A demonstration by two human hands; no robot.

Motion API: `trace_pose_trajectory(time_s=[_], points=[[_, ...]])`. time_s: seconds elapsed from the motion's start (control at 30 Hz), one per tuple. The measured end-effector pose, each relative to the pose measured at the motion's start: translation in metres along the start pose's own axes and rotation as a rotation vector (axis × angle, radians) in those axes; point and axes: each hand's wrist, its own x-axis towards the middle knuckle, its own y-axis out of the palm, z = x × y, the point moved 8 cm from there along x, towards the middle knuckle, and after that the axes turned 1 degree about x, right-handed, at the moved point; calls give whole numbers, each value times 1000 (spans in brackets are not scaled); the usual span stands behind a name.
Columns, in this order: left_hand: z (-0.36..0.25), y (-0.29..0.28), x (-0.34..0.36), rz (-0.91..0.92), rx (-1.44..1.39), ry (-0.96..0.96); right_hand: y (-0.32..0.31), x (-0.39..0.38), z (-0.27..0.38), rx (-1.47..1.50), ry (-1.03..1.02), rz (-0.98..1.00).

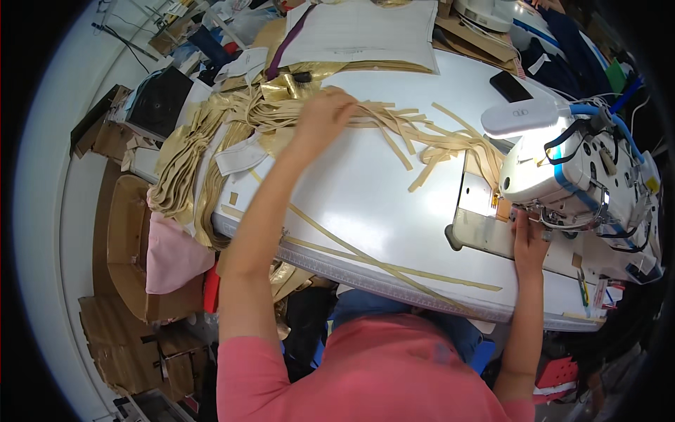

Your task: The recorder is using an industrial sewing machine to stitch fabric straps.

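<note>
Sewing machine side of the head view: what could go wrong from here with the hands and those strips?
The right hand is close to the sewing machine's needle area, so fingers might get caught if it runs. The beige strips by the left hand overlap and could tangle. The gold bundle drapes over the table's left edge and might slide off.

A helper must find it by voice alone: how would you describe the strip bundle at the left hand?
On the white table, find the sewing machine at the right. From it, follow the tan strip bundle leftward, past splayed loose ends, to the left hand. It is a thick, many-stranded tangle, unlike the two thin strips crossing near the table's front edge.
</note>
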Motion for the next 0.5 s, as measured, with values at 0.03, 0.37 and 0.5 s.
trace_pose_trajectory(time_s=[0.03, 0.37, 0.5], points=[[29, -6, 1, 73, -14, -153, 0, 0, -2, 0, -2, -4], [90, 21, 14, 433, 93, -229, -1, -2, -2, 0, -41, -20], [84, 16, 17, 371, 85, -146, -2, -4, -1, 83, -11, -41]])
